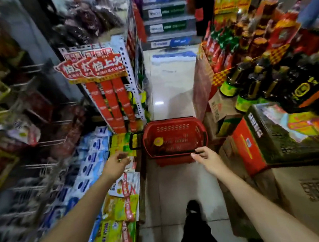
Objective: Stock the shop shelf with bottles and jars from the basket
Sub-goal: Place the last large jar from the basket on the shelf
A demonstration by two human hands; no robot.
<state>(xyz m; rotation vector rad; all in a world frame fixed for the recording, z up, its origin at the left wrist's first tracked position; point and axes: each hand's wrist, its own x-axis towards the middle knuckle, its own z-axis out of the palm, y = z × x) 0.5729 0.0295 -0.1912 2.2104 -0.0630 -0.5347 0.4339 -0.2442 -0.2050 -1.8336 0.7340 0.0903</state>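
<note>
Fingers point(196, 155) loosely spread beside basket point(175, 136) rim

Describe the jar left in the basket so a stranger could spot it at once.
Find the red plastic basket on the aisle floor, just ahead of the right hand. Inside, near its left wall, sits a jar. Its round yellow lid is the only bright spot against the red mesh.

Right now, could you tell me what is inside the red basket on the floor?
The red basket shows one jar with a yellow lid at its left side. The near wall hides part of the bottom, so more could lie there.
</note>
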